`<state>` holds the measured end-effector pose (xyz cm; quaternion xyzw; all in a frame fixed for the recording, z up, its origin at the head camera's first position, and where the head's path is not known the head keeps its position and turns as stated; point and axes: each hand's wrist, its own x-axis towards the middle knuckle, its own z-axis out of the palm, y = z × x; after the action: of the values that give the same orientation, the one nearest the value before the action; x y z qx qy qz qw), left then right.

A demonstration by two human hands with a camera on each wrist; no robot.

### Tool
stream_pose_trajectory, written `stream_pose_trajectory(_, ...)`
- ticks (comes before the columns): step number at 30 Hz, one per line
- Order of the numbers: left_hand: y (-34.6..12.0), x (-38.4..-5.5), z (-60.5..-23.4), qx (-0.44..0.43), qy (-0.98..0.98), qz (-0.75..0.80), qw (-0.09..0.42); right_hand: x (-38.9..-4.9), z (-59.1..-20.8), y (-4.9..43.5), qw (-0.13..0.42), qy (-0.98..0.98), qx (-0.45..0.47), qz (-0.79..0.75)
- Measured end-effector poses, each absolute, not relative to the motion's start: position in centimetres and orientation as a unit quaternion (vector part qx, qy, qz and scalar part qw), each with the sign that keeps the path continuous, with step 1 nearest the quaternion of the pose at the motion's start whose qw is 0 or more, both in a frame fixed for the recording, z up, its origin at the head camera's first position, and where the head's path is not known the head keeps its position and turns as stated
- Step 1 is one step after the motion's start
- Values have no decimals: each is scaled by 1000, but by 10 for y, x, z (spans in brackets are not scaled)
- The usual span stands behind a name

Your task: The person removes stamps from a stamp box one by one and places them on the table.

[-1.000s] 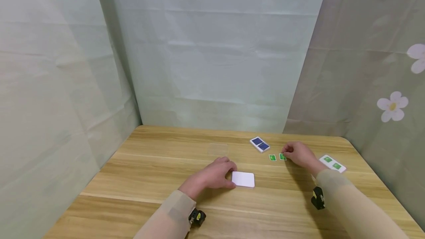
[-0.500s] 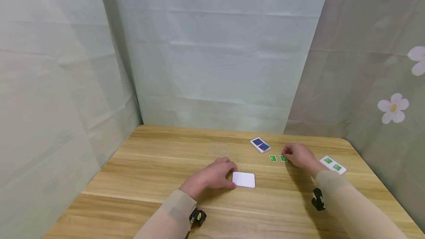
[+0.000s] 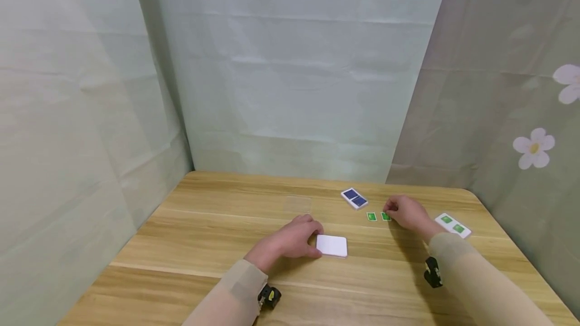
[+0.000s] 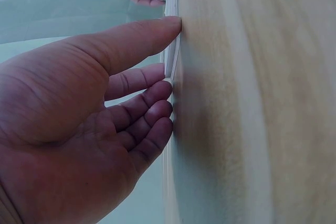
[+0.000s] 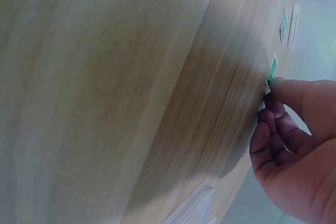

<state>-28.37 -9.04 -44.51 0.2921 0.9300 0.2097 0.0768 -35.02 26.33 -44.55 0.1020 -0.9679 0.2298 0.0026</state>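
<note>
My left hand holds the left end of a white rounded-corner stack of cards lying on the table. Its thumb is at the near corner and a fingertip at the far one; the left wrist view shows the stack's thin edge between them. Farther right, my right hand pinches the right side of a small green square with a white border. In the right wrist view this green square sticks out past the thumb tip. A matching green square lies flat just to its left.
Behind the squares lies a white-edged stack with two dark blue panels. A white card with two green squares is partly behind my right wrist. A clear flat sheet lies beyond my left hand. Curtains rise behind the wooden table.
</note>
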Motion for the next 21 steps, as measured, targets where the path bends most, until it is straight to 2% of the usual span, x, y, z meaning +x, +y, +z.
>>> stream_pose_trajectory(12, -86, -284, -444, 301, 927, 214, 68, -345, -440, 267, 2, -968, 72, 241)
stream_pose_trajectory(21, -86, -287, -445, 296, 929, 210, 68, -328, -433, 248, 29, -953, 114, 279)
